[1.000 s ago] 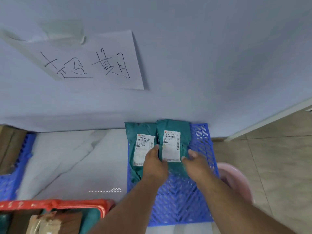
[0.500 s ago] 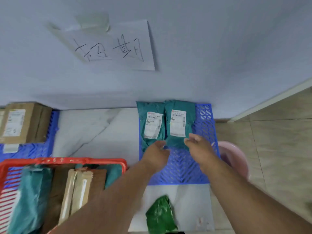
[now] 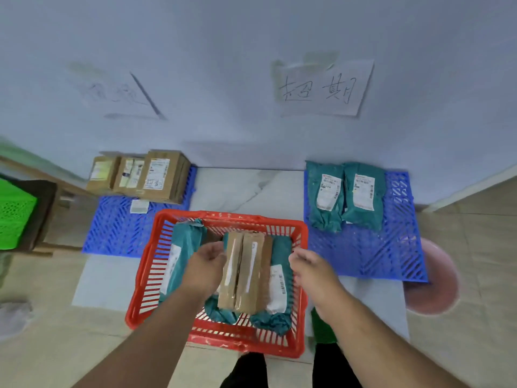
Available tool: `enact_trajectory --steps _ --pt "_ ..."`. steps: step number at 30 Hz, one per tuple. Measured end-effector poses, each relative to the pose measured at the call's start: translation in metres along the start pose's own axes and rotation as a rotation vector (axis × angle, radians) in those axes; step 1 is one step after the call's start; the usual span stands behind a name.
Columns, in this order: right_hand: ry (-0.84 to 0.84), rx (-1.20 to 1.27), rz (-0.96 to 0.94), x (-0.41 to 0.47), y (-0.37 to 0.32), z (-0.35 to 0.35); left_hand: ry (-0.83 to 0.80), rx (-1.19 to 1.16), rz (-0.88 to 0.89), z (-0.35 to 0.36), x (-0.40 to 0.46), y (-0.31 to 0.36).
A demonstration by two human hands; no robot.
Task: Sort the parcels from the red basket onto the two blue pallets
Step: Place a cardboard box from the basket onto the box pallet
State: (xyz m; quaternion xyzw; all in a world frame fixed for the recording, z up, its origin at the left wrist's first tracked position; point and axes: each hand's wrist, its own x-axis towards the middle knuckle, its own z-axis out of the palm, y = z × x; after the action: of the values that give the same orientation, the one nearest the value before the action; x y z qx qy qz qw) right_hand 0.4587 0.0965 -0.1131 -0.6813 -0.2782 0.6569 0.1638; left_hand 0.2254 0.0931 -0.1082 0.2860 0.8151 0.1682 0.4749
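Note:
The red basket (image 3: 232, 217) stands on the floor in front of me, between the two pallets. A long brown cardboard parcel (image 3: 246, 273) lies in it on top of teal bags (image 3: 181, 247). My left hand (image 3: 207, 264) grips the parcel's left edge. Beside the parcel's right side, over the basket's right rim, my right hand (image 3: 310, 270) hovers with its fingers apart and holds nothing. On the left blue pallet (image 3: 117, 228) stand three cardboard boxes (image 3: 140, 175) against the wall. Two teal bags (image 3: 347, 194) lie side by side on the right blue pallet (image 3: 377, 253).
Paper signs hang on the wall above each pallet, one on the right (image 3: 321, 88) and one on the left (image 3: 120, 93). A green crate (image 3: 14, 214) sits on a wooden stand at far left. A pink basin (image 3: 436, 275) is right of the right pallet. A green bag (image 3: 321, 326) lies beside the basket.
Both hands left the teal bags on the right pallet and came back over the red basket. My left hand has taken hold of the brown parcel. The view swung left and pulled back.

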Motion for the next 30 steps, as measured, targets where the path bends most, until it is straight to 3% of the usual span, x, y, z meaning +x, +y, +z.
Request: enact_trajectory --steps 8,17,21,30 --pt "0.102 -0.003 0.189 -0.024 0.027 0.079 -0.182 0.073 -0.086 -0.050 0.004 -0.058" --pt "0.207 -0.093 0.227 0.006 0.036 0.113 -0.382 0.108 -0.159 -0.026 0.035 -0.069" --pt "0.151 -0.167 0.260 0.029 0.047 0.123 -0.456 0.065 -0.224 -0.016 0.049 -0.072" --pt "0.226 -0.054 0.232 0.006 0.046 0.121 -0.473 -0.075 -0.138 -0.044 0.030 -0.066"
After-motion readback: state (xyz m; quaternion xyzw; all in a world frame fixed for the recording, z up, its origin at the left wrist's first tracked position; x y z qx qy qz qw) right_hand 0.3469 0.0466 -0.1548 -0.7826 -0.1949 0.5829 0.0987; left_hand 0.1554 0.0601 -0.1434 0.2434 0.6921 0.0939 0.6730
